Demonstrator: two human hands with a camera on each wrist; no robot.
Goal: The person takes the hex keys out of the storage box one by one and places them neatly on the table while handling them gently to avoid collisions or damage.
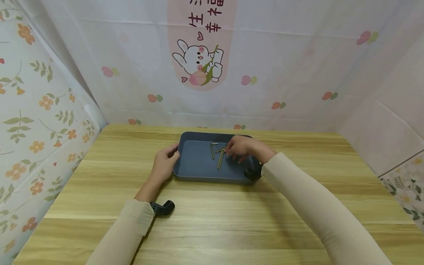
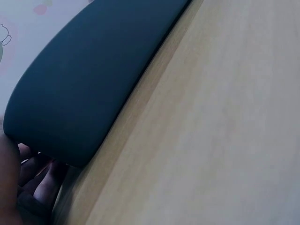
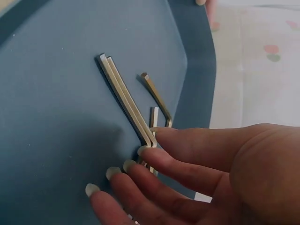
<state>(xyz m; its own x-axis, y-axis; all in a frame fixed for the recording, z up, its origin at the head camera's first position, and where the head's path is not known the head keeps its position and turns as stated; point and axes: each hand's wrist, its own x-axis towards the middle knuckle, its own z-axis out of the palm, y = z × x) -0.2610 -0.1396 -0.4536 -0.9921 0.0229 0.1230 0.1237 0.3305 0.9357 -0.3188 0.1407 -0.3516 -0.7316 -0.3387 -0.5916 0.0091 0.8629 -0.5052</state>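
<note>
A shallow dark blue-grey tray (image 1: 195, 162) lies on the table with several brass-coloured hex keys in it. My left hand (image 1: 163, 163) holds the tray's left end, thumb at the rim; in the left wrist view its fingers curl against the outer wall. Over the tray's right half, my right hand (image 1: 244, 146) pinches two parallel hex keys (image 3: 125, 101) near their bends between thumb and index finger, the other fingers spread loosely. Another hex key (image 1: 212, 151) lies just left of them. A further key (image 3: 154, 115) is partly hidden behind the thumb.
The tray stands toward the back of the wood-grain table (image 1: 212, 224). Behind it hangs a white curtain (image 1: 132, 59) with a rabbit print, and a flowered cloth (image 1: 43, 121) hangs at the left. Black wrist devices (image 1: 163, 208) sit on both arms.
</note>
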